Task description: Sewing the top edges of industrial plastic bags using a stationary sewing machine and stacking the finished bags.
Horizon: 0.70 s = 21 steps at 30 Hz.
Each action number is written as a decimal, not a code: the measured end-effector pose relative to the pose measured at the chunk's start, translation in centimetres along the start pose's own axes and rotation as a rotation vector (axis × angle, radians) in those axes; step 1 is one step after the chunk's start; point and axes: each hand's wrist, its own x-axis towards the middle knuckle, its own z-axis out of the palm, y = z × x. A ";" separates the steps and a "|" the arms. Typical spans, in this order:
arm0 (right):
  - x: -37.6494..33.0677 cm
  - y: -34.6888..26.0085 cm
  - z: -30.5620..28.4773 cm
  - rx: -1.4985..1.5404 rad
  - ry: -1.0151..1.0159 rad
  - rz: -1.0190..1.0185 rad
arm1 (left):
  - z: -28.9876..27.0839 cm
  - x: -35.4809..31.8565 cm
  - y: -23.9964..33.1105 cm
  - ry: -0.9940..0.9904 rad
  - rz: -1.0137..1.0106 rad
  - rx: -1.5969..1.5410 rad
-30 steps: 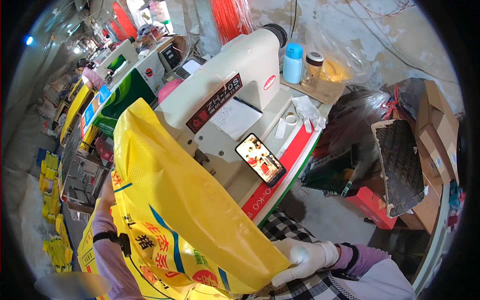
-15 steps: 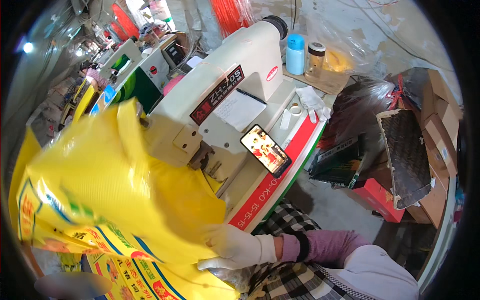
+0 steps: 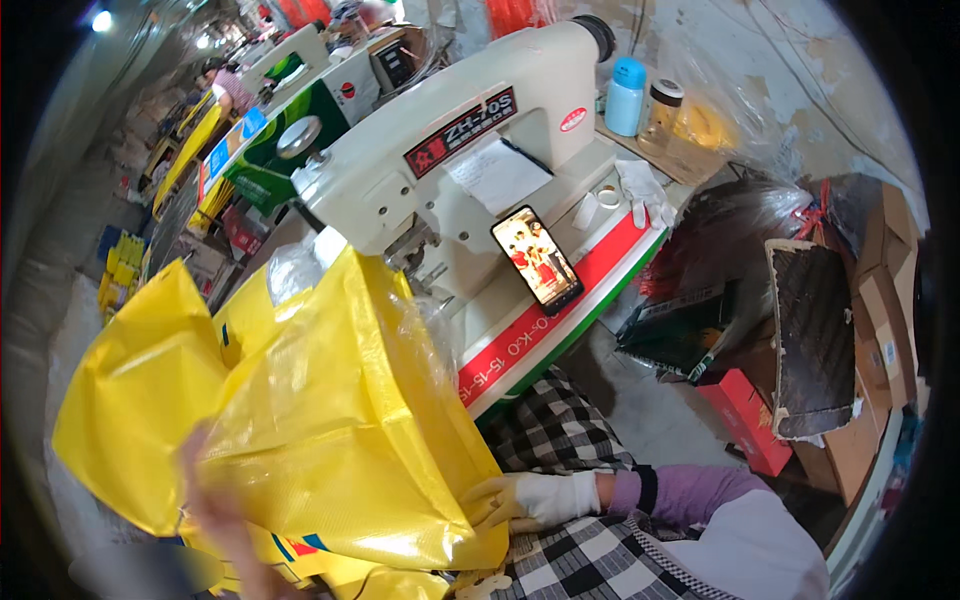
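While closed, right grip [image 3: 532,500] on sack [image 3: 320,450]

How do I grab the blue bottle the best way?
I'd wrap my fingers around the middle of the bottle, coming from the near side. It's round and stands upright, so a hand should curl around it nicely. The jar is close on its right and the machine is to its left, so the front looks easiest.

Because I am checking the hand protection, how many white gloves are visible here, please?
2. One glove is worn on the right hand; another glove lies on the worktable, to the right of the phone. More may be hidden in the clutter.
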 end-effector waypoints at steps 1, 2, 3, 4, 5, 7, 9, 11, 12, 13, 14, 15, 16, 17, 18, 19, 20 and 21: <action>0.2 -0.2 -0.2 0.005 -0.025 -0.001 | 2.2 0.7 -2.9 -0.433 0.344 0.736; 0.4 -0.4 -0.6 -0.020 -0.093 0.060 | 6.2 -0.4 -5.9 -0.700 0.320 0.772; 0.0 -0.3 -0.9 -0.043 -0.146 0.130 | 11.2 -1.1 -9.4 -0.726 0.272 0.711; -0.3 0.4 -0.5 -0.192 -0.273 0.170 | 13.4 -1.1 -12.7 -0.737 0.237 0.659; -0.8 1.1 -0.1 -0.189 -0.292 0.169 | 12.6 0.7 -18.0 -0.589 0.268 0.713; -1.9 1.7 0.2 -0.060 -0.063 0.113 | 10.0 3.7 -24.1 -0.301 0.361 0.758; -2.0 0.3 -0.5 -0.107 0.013 0.158 | 2.0 7.6 -26.7 -0.033 0.303 0.707; -1.8 -0.3 -1.0 -0.034 -0.015 0.526 | -2.9 7.7 -28.2 0.121 0.168 0.674; -2.7 1.4 -0.2 -0.081 0.045 0.362 | -2.9 7.9 -27.8 0.046 0.140 0.641; -2.7 1.3 -0.4 -0.073 0.044 0.366 | -3.1 7.6 -26.8 -0.018 0.110 0.617; -2.5 0.9 -0.6 -0.017 0.052 0.427 | -3.3 7.3 -25.8 -0.081 0.080 0.591; -2.6 0.5 -0.9 0.035 0.056 0.489 | -3.1 6.9 -24.6 -0.140 0.052 0.560; -2.5 0.2 -1.1 0.038 0.054 0.488 | -3.1 6.8 -23.4 -0.201 0.029 0.534; -2.5 -0.1 -1.2 0.012 0.055 0.490 | -3.0 6.7 -22.3 -0.262 0.005 0.506; -2.4 -0.4 -1.2 -0.017 0.058 0.494 | -3.0 6.6 -21.4 -0.326 -0.019 0.476; -2.2 -0.5 -1.1 -0.013 0.057 0.496 | -3.1 6.2 -20.8 -0.388 -0.045 0.446; -2.1 -0.7 -1.0 0.016 0.098 0.469 | -3.4 5.6 -20.5 -0.387 -0.049 0.447; -1.7 -0.9 -1.1 0.046 0.135 0.441 | -3.9 4.9 -20.4 -0.436 -0.057 0.681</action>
